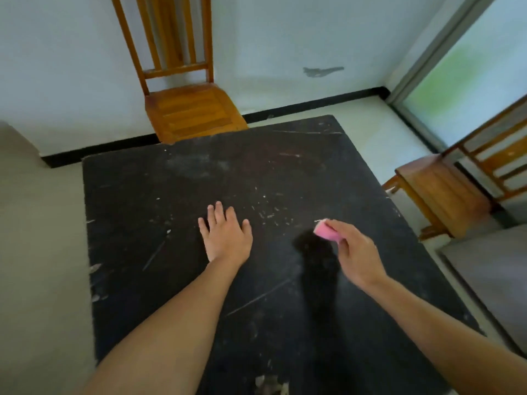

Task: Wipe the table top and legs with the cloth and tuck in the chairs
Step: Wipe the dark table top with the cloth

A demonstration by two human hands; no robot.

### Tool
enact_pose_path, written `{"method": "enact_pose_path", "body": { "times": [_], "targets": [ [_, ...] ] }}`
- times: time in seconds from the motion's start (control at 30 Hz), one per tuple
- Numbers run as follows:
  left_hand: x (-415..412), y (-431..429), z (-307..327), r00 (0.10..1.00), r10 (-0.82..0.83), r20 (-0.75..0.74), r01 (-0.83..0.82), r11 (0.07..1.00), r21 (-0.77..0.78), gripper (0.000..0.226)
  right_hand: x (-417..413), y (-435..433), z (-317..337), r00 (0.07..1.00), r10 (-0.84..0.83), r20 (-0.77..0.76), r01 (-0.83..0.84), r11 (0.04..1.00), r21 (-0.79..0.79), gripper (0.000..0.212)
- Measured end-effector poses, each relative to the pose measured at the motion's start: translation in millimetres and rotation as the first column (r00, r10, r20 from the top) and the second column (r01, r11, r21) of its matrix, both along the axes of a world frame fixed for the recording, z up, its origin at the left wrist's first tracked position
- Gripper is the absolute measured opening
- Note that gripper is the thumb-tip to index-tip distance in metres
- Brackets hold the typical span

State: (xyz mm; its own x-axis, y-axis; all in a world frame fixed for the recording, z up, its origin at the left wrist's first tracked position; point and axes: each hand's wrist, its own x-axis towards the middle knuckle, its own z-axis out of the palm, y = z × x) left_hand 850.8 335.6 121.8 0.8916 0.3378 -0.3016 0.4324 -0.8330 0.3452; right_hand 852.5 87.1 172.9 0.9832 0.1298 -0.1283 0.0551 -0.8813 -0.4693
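Observation:
A black square table top [199, 172], scratched and dotted with white specks, fills the middle of the view. My left hand [226, 235] lies flat on it with fingers spread, holding nothing. My right hand [355, 252] hovers just above the table to the right, fingers closed on a small folded pink cloth [326, 230]. One wooden chair [185, 109] stands at the table's far edge, its seat pulled out towards the wall. A second wooden chair [445, 192] stands off the right side, apart from the table.
A white wall with a black skirting board [313, 105] runs behind the table. A sliding glass door [462, 75] is at the right. Pale floor lies to the left of the table, and a grey mat [490, 269] lies at the right.

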Motion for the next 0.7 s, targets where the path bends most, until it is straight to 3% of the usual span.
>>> {"method": "enact_pose_path", "body": {
  "times": [0.17, 0.27, 0.53, 0.7],
  "targets": [
    [-86.5, 19.7, 38.9, 0.916, -0.395, -0.074, 0.393, 0.918, -0.041, 0.041, -121.4, 0.3, 15.8, 0.983, -0.161, -0.085, 0.161, 0.987, -0.007, 0.042],
    [-142.6, 24.8, 52.9, 0.84, -0.534, -0.097, 0.535, 0.845, -0.025, 0.039, -181.7, 10.0, 20.5, 0.975, -0.18, -0.133, 0.179, 0.984, -0.02, 0.044],
    [-289.0, 43.7, 67.3, 0.812, -0.576, 0.095, 0.581, 0.813, -0.04, 0.038, -318.8, 39.1, 15.9, 0.953, -0.226, -0.203, 0.219, 0.974, -0.056, 0.049],
    [-379.8, 74.4, 57.0, 0.839, -0.52, 0.157, 0.535, 0.842, -0.072, 0.036, -411.6, 62.6, -3.0, 0.961, -0.255, -0.105, 0.258, 0.966, 0.014, 0.048]
  ]
}}
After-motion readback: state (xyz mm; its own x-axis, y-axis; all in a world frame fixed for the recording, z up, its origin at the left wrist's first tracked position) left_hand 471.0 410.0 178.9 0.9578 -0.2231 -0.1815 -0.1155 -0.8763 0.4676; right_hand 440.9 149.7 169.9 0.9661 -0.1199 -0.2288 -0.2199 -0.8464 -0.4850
